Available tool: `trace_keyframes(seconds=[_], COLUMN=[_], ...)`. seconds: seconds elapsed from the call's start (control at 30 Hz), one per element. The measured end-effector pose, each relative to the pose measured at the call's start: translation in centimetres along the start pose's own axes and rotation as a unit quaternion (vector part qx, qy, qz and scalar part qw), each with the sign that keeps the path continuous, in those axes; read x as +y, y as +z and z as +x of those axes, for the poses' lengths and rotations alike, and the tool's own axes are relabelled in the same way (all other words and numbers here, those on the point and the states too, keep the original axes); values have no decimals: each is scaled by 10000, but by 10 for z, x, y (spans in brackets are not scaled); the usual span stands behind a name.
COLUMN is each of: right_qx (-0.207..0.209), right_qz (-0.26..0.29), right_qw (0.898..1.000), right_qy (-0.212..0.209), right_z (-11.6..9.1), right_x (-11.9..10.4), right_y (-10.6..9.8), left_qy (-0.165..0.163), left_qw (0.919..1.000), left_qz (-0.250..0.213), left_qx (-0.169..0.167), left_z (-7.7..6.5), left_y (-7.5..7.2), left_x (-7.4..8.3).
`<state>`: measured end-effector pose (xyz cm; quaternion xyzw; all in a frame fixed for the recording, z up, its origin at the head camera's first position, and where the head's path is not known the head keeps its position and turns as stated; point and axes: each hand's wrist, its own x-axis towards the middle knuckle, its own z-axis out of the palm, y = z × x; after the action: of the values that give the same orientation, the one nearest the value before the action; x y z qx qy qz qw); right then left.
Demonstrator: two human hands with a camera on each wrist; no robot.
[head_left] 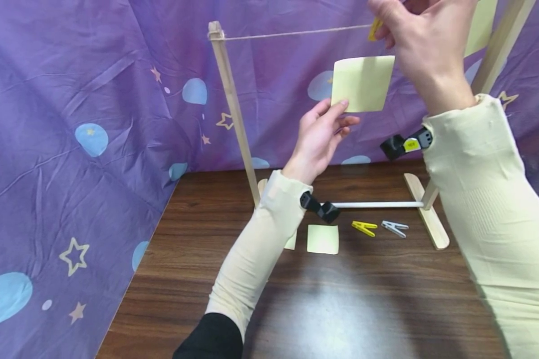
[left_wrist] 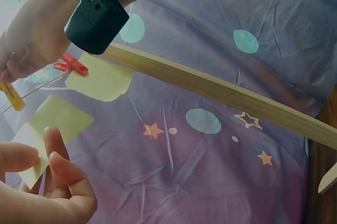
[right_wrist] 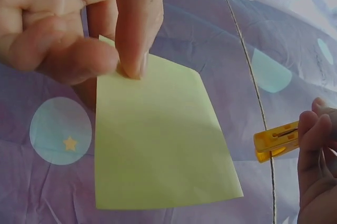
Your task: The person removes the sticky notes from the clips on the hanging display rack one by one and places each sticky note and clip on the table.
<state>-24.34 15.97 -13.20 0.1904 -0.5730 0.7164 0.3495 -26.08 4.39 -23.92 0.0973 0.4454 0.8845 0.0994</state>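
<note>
While the L hand (head_left: 316,133) pinches a pale note (head_left: 364,84) by its bottom-left corner, just under the string (head_left: 292,34), the R hand (head_left: 431,47) has an orangey peg (right_wrist: 276,138) pinched at the string, right of that note. Far right, another note (head_left: 480,27) hangs w/ a red peg (left_wrist: 73,65); a yellow peg (head_left: 364,228) & grey peg (head_left: 395,228) lie on the table (head_left: 368,309) btw.
</note>
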Motion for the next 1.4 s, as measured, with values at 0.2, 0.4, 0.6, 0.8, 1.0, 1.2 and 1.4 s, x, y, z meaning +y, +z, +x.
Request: trace_keyframes(seconds=[0.2, 0.4, 0.6, 0.8, 1.0, 1.2, 1.4], right_qx=[148, 249, 291, 411, 496, 493, 583], right_qz=[-36, -65, -14, 91, 443, 360, 279], right_qw=[9998, 9996, 9990, 9984, 9974, 9956, 9899], right_qy=[-93, -138, -331, -372, -263, -714, -1262], right_z=[5, 6, 5, 2, -3, -10, -17], right_x=[4, 4, 2, -3, -5, -4, -4], right_y=[-4, -6, -6, -6, -7, -10, -14], left_qy=[10, 68, 153, 260, 299, 443, 519], left_qw=[10000, 9998, 9996, 9993, 9990, 9972, 9959], left_qz=[90, 154, 209, 275, 323, 601, 738], left_qx=[35, 100, 104, 21, -6, -53, -17], left_z=[1, 0, -2, -5, -10, -15, -20], left_y=[-1, -2, -3, -5, -7, -14, -19], left_x=[-2, -2, -1, 0, 1, 1, 2])
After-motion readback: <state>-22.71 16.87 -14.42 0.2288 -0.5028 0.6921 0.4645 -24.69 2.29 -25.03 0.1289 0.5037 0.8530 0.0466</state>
